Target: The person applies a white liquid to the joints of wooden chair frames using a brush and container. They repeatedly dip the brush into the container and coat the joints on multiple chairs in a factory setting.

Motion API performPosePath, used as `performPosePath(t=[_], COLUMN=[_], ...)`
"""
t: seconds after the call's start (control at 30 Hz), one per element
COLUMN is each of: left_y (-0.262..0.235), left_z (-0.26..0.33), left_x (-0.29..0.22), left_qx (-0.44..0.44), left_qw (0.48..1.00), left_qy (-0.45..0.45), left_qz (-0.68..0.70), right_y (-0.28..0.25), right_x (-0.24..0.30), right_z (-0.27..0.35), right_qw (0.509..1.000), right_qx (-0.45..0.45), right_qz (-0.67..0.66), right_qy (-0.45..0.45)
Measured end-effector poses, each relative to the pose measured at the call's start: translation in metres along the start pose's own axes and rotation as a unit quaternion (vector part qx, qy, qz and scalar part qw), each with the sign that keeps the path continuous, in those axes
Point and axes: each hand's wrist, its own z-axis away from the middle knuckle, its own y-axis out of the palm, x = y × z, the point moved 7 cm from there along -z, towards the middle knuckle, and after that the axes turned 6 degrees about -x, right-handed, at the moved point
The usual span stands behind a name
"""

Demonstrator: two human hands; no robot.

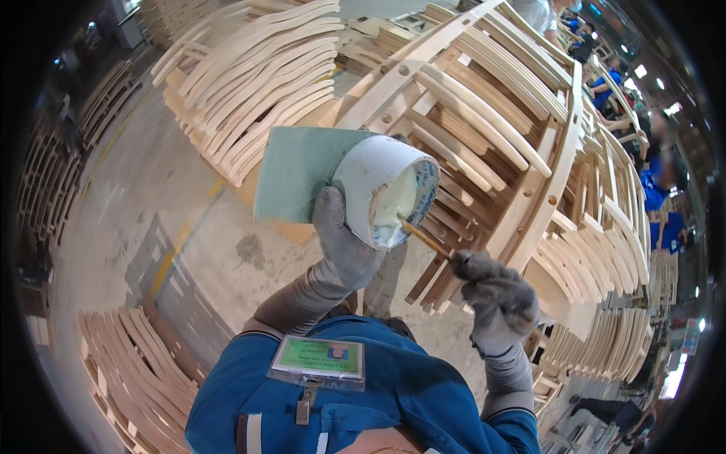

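My left hand (pixel 344 238), in a grey glove, grips a white cup (pixel 359 170) tilted with its mouth to the right. Thick white liquid (pixel 402 197), like glue, lies inside it. A flat pale green sheet (pixel 291 178) sticks out to the left behind the cup; whether it is fixed to the cup or held with it I cannot tell. In my gloved right hand (pixel 499 295), the fingers are closed round a thin wooden stick (pixel 429 240). The stick's tip reaches into the cup's mouth and touches the white liquid.
A wooden frame with drilled holes (pixel 529 216) stands ahead and to the right, with loose slats (pixel 484 117) across it. Curved wooden parts are stacked at the far left (pixel 261 76), lower left (pixel 140 356) and right (pixel 597 352). Other people (pixel 656 189) are at the far right.
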Motion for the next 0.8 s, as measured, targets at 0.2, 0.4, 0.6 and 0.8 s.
performPosePath(t=[0.2, 0.4, 0.6, 0.8], left_y=[-0.013, -0.026, -0.002, -0.017], left_z=[0.007, 0.011, 0.0, -0.012], left_x=[-0.017, -0.021, -0.03, -0.03], left_qx=[-0.004, -0.048, -0.054, -0.129], left_qw=[0.994, 0.894, 0.96, 0.966], left_qy=[0.106, 0.216, 0.172, -0.024], left_qz=[-0.035, -0.388, -0.216, 0.223], right_y=[0.021, 0.009, 0.025, 0.021], right_x=[0.022, -0.046, -0.091, -0.06], right_z=[0.002, -0.043, -0.109, -0.239], right_qw=[0.97, 0.951, 0.876, 0.957], right_qx=[0.172, -0.047, 0.068, 0.151], right_qz=[0.131, -0.215, -0.314, -0.177], right_qy=[-0.114, 0.215, 0.36, 0.175])
